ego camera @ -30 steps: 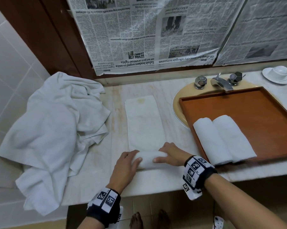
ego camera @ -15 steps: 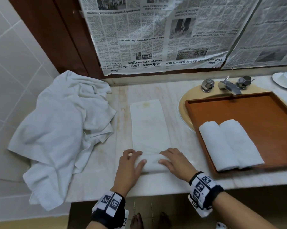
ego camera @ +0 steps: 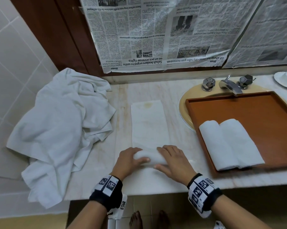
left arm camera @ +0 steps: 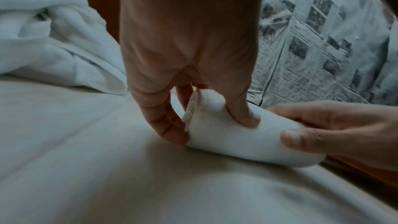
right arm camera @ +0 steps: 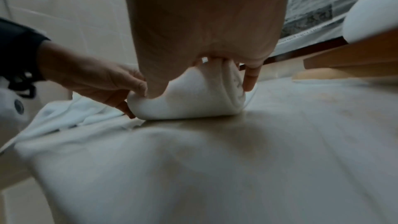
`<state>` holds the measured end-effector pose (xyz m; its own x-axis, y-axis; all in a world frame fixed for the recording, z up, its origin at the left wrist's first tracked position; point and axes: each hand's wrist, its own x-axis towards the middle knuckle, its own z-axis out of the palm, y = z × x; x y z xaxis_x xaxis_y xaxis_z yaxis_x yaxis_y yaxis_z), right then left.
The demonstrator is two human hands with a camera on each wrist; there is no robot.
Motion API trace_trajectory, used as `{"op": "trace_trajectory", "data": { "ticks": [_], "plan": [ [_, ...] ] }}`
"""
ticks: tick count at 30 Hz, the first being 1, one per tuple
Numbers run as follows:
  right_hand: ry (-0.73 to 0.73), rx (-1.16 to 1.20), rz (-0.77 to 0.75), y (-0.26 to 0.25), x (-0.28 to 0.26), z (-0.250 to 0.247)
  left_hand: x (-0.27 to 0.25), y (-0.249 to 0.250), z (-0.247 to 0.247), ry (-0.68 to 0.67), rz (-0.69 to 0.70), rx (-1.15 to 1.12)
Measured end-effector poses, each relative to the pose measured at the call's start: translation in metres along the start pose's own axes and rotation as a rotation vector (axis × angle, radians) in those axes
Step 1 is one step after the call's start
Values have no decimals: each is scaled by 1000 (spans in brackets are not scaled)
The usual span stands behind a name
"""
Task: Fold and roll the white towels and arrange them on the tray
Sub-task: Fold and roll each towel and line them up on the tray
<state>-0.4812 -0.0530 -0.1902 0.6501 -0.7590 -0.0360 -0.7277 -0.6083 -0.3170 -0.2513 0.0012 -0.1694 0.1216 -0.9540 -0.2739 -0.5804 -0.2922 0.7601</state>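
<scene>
while the folded towel (ego camera: 148, 123) is lying flat on the counter (ego camera: 180, 111) beyond the fingertips, the left hand (ego camera: 128, 161) and right hand (ego camera: 171, 160) are curling narrowly around its rolled near end (left arm camera: 237, 135), thumbs pressing the near side. right of the right-hand fingers, two rolled towels (ego camera: 228, 142) are sitting on the tray (ego camera: 255, 109).

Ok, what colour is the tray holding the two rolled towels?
Orange-brown wood, plain; the rectangular wooden tray shows best in the head view.
</scene>
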Motion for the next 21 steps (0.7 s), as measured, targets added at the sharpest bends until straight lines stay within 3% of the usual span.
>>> {"op": "trace_trajectory", "data": {
  "ticks": [3, 8, 11, 14, 18, 21],
  "plan": [
    [-161, 75, 31, 6, 18, -10, 3, 4, -1, -8, -15, 40],
    [-338, 326, 107, 10, 31, -22, -7, -2, 13, 5, 171, 360],
    [-387, 440, 191, 10, 22, -21, -9, -5, 13, -44, 123, 307],
    [-230, 444, 248, 5, 8, -19, -4, -7, 8, -118, 85, 205],
    [138, -108, -27, -10, -12, -9, 8, 2, -2, -203, 61, 172],
    [84, -198, -56, -15, -9, -3, 14, 9, -3, -171, 53, 112]
  ]
}}
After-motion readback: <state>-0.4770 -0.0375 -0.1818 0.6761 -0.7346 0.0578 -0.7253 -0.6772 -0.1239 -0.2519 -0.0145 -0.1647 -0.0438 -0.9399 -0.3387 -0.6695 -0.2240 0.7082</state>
